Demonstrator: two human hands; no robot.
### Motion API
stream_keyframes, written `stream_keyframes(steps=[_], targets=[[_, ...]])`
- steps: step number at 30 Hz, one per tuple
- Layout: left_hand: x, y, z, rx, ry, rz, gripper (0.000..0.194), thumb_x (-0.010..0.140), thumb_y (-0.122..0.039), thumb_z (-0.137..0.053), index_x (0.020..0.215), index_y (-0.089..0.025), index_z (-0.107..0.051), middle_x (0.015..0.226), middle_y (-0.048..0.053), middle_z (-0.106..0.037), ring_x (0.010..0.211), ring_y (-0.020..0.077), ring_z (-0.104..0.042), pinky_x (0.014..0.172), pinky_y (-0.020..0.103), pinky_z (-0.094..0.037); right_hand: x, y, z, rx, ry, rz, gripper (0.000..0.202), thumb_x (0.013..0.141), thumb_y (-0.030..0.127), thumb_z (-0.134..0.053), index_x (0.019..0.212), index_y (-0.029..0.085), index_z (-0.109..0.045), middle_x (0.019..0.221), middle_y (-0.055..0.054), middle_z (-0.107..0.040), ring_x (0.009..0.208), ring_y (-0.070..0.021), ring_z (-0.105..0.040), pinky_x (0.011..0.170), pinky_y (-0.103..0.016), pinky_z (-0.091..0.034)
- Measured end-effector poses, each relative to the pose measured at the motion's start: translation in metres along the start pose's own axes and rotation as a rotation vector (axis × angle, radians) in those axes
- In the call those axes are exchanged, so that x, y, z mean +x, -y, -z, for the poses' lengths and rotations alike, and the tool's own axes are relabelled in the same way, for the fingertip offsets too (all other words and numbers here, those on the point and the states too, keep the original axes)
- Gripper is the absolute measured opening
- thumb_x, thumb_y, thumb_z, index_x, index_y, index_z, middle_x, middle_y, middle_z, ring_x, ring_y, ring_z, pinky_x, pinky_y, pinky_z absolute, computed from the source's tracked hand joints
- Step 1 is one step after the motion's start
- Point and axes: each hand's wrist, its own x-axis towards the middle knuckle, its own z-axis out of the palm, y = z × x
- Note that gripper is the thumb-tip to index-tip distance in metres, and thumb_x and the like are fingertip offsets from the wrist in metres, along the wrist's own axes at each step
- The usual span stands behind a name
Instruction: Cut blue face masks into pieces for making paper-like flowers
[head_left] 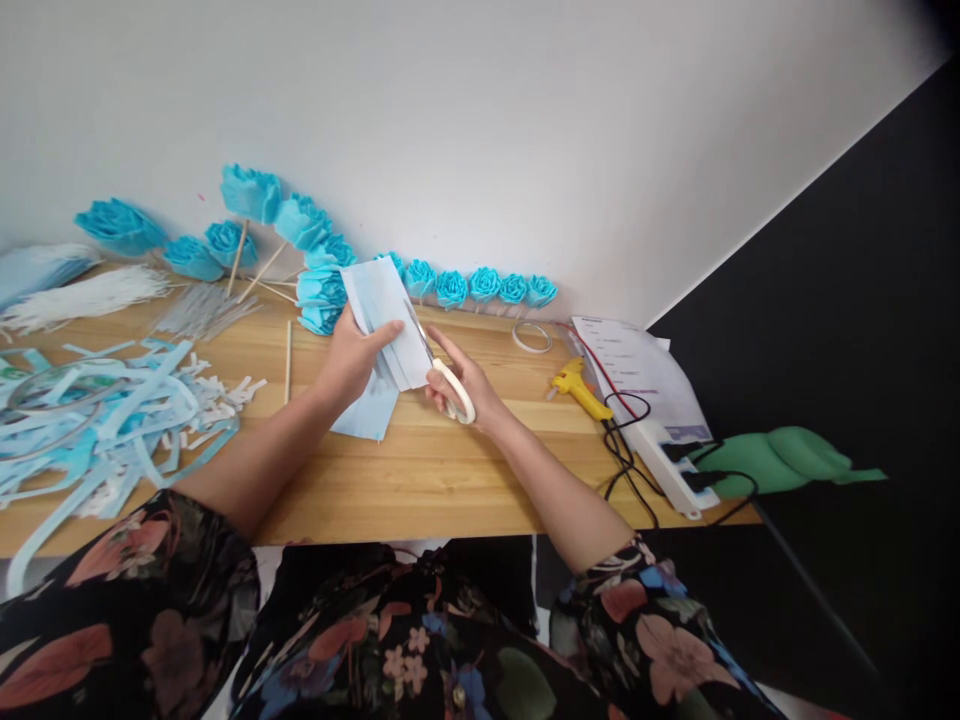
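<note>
My left hand grips a pale blue face mask sheet, thumb across its front, held up above the wooden table. In my right hand is a pair of scissors with white handles, fingers in the loops. The blades run along the sheet's right edge; whether they are cutting into it I cannot tell. Under the held sheet, another light blue piece lies on the tabletop, partly hidden by my left hand and the sheet.
Blue crafted flowers line the wall. Cut strips are heaped at left, beside white ties and wires. At right lie a tape ring, a yellow glue gun, a power strip, printed paper and a green roll.
</note>
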Motion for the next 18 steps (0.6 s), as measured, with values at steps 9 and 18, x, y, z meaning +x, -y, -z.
stream_keyframes(steps=[9,18], targets=[[-0.0011,-0.0014,-0.0013,0.023,0.017,0.004,0.064,0.062,-0.034,-0.085,0.117,-0.018,-0.056,0.124,0.013,-0.066,0.117,0.0331,-0.063,0.105,0.052,-0.049,-0.0013,0.0007,0.0054,-0.071,0.050,0.055,0.100,0.081,0.059,-0.069,0.159,0.021,-0.019,0.068,0.003,-0.062,0.051,-0.0093,-0.054,0.044,-0.020,-0.042],[-0.0064,-0.0055,-0.0034,0.134,0.055,-0.003,0.060,0.065,-0.032,-0.083,0.117,-0.017,-0.058,0.122,0.014,-0.066,0.116,0.0337,-0.063,0.103,0.052,-0.050,-0.0039,0.0058,0.0049,-0.138,0.049,0.078,0.102,0.080,0.068,-0.065,0.159,0.020,-0.020,0.070,0.003,-0.057,0.052,-0.0095,-0.053,0.046,-0.021,-0.041]])
